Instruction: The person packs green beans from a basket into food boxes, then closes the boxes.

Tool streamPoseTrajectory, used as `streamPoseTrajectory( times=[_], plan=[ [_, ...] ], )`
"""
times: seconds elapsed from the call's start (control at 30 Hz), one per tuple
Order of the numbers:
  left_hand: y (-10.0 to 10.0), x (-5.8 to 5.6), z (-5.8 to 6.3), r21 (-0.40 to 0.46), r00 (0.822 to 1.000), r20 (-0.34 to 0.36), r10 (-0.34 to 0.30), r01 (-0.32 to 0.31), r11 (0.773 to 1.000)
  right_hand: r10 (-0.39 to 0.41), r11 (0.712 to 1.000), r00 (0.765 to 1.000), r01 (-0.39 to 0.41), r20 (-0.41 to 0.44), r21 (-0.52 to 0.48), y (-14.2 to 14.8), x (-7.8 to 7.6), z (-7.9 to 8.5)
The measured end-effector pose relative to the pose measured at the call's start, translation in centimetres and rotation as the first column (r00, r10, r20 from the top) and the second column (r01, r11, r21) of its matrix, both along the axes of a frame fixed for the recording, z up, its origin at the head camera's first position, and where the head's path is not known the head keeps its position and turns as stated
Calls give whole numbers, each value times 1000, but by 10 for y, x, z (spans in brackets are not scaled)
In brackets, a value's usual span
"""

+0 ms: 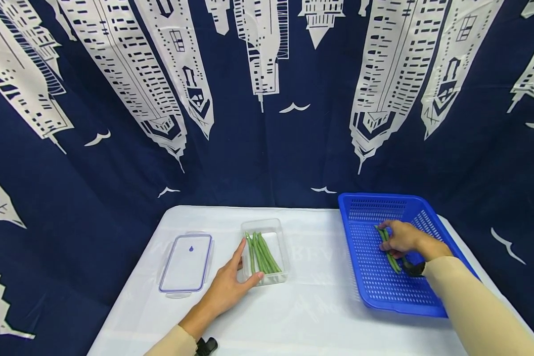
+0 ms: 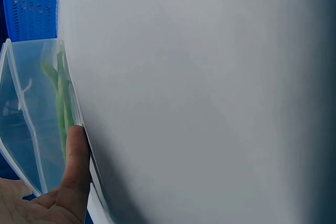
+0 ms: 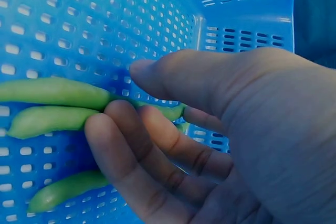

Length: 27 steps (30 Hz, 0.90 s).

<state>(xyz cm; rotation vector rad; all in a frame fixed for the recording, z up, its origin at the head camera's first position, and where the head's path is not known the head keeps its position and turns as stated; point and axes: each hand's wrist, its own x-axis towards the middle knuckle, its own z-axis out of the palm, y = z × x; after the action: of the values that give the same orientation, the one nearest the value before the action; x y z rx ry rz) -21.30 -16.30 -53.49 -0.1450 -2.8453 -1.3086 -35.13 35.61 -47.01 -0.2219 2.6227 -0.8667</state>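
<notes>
My left hand (image 1: pixel 228 287) touches a clear plastic food container (image 1: pixel 276 242), index finger along its left side and thumb at its near edge. In the left wrist view the thumb (image 2: pixel 77 156) lies against the container wall. Several green beans (image 1: pixel 263 252) lie lengthwise in that container. Over at the right, my right hand (image 1: pixel 402 238) reaches into a blue plastic basket (image 1: pixel 360 277). Its fingertips touch green beans (image 3: pixel 52 92) on the basket floor, while the thumb stays apart from them in the right wrist view. Part of these beans is hidden behind the fingers.
A clear lid (image 1: pixel 187 264) with a blue seal lies flat to the left of the container. White cloth (image 1: pixel 311 296) covers the table. Behind it hangs a dark blue curtain (image 1: pixel 267 148) with white buildings and birds.
</notes>
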Motion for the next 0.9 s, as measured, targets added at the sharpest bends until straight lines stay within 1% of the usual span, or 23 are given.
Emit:
streamPoseTrajectory(
  times=[0.23, 0.37, 0.5, 0.63, 0.8, 0.9],
  plan=[
    [1, 2, 4, 4, 1000, 7, 0, 0, 1000, -20, 1000, 1000, 20, 5, -6, -1, -1, -2],
    [1, 2, 5, 9, 1000, 6, -4, 4, 1000, -1, 1000, 1000, 1, -6, 1, 1, -1, -4],
    [2, 3, 5, 8, 1000, 6, -2, 2, 1000, 59, 998, 997, -58, -49, 24, 1, -2, -3],
    [2, 3, 5, 11, 1000, 6, -3, 3, 1000, 108, 992, 990, -101, -93, 76, -1, -1, -2],
    [2, 3, 5, 17, 1000, 2, -7, 7, 1000, 144, 984, 978, -125, -150, 128, -4, 0, -2],
    [2, 3, 5, 16, 1000, 2, -7, 7, 1000, 155, 981, 973, -131, -170, 142, -6, -1, -3]
  ],
)
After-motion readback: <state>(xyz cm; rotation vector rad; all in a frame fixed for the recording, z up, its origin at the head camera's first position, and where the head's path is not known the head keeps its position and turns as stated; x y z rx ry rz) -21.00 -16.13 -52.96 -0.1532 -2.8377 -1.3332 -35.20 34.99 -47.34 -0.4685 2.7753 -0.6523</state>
